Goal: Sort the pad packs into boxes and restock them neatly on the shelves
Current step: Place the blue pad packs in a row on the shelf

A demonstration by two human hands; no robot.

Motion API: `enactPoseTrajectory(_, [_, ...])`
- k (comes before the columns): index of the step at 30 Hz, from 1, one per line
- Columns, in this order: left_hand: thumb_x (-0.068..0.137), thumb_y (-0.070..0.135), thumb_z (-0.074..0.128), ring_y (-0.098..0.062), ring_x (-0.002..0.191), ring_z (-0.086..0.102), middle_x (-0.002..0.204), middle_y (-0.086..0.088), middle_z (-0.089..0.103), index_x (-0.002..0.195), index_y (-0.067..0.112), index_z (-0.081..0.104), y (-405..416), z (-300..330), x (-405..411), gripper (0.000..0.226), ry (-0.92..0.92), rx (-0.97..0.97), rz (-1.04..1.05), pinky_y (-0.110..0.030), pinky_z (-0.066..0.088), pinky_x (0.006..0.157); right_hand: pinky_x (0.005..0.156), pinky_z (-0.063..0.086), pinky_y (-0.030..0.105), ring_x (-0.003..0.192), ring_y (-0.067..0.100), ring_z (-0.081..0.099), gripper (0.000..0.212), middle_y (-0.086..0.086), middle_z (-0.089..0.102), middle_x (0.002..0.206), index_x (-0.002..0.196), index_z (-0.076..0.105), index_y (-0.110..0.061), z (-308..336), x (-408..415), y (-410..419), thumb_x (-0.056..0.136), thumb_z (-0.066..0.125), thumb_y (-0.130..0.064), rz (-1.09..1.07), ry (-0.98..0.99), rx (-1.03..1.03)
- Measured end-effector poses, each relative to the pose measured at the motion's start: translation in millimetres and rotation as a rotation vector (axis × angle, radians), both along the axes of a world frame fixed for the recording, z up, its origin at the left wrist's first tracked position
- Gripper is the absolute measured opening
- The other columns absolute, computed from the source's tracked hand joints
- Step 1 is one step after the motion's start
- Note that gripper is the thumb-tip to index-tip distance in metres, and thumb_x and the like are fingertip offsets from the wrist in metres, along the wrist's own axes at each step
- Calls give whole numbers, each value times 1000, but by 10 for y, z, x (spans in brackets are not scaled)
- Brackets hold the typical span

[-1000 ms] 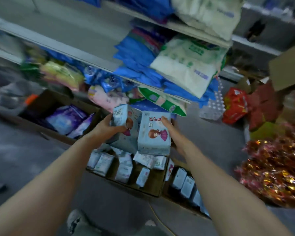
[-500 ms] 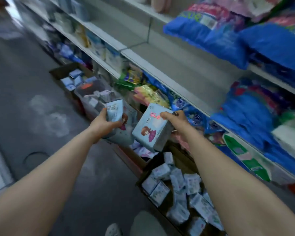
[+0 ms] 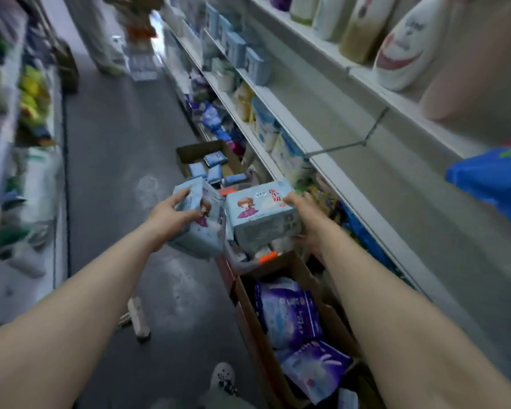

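left hand (image 3: pixel 171 215): grip curled round a pale-blue pad pack (image 3: pixel 202 219) with a cartoon girl print, held over the aisle floor (image 3: pixel 115 172). right hand (image 3: pixel 306 215): grip clasping a second pad pack (image 3: pixel 260 215), same print, red characters too blurred to read, held beside the first, above a clear bin (image 3: pixel 242 256). cardboard box (image 3: pixel 254 314) below holds purple packs (image 3: pixel 289 311). shelf (image 3: pixel 331 169) at right.

Dim, motion-blurred, edges warped

Grey concrete floor (image 3: pixel 124 160) between long white shelving (image 3: pixel 351 172)
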State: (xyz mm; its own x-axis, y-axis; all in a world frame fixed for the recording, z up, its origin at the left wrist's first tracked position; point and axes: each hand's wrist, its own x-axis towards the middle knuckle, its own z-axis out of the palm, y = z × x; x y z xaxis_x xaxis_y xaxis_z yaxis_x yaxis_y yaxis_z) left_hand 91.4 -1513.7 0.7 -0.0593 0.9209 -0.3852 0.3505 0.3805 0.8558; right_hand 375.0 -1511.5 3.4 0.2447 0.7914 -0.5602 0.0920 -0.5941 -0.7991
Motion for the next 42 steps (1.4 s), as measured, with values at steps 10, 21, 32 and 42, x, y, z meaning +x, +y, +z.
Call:
enactPoseTrajectory(10, [86,22,70,-30,123,48,150,-9,38,145,38,41,1574,87,-469,68,113,57,67,-33,42,89,93,54,49,102,29,64,56,11,60,120,129,43,-35,247,-571,1783,82,73,-31,384,110,-138])
enactPoseTrajectory(21, [84,22,71,-21,104,52,144,-7,45,145,39,40,3873,106,-930,71,64,55,-9,-32,45,85,80,55,37,103,25,64,64,9,67,117,126,46,-21,145,-969,3757,75,80,-39,112,-1,33])
enactPoseTrajectory(32, [85,32,72,-25,103,58,143,-5,45,142,46,42,5787,53,-215,66,-78,53,-149,-43,51,93,72,57,41,80,19,63,34,3,60,100,90,48,-25,206,-311,5178,79,79,-15,-169,-123,235])
enactPoseTrajectory(42, [85,28,71,-24,99,56,142,-7,43,144,44,39,6957,-102,-178,69,-100,36,-179,-36,48,84,82,57,43,96,24,62,45,3,57,117,80,47,-46,114,-415,6335,59,83,-30,-127,-507,322])
